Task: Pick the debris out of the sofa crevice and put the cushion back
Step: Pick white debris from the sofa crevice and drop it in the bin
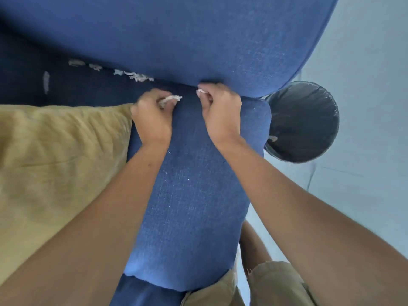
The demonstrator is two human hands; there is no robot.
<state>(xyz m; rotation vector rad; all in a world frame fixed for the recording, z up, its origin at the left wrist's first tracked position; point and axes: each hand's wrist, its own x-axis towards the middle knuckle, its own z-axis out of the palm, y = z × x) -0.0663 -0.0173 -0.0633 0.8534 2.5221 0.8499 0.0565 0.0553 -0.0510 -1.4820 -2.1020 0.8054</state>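
Both hands worked at the middle of the frame, side by side but apart, where the seat met the backrest. The left hand [152,115] had its fingers curled round a wad of whitish shredded debris [171,99], and the right hand [218,109] pinched a smaller pale scrap [201,92] right at the crevice [176,85], its knuckles pressed against the underside of the backrest [198,40]. Between and below the two hands ran the blue seat [189,195], speckled with a few tiny white flecks. To the left of the left hand, touching its wrist side, a mustard-yellow cushion [55,162] lay on the sofa and covered the left half of the frame, hiding the seat beneath it. Further up and left along the crevice, more loose shreds [134,76] were strung in a broken line toward the upper left, with one separate pale strip [46,81] lying on the dark fabric below them. At the right of the frame, just beyond the sofa's end, a round bin [302,122] with a dark liner stood on the pale floor [364,107], a small pale scrap [273,138] visible at its lower inner side. Khaki shorts [271,286] showed at the bottom edge.
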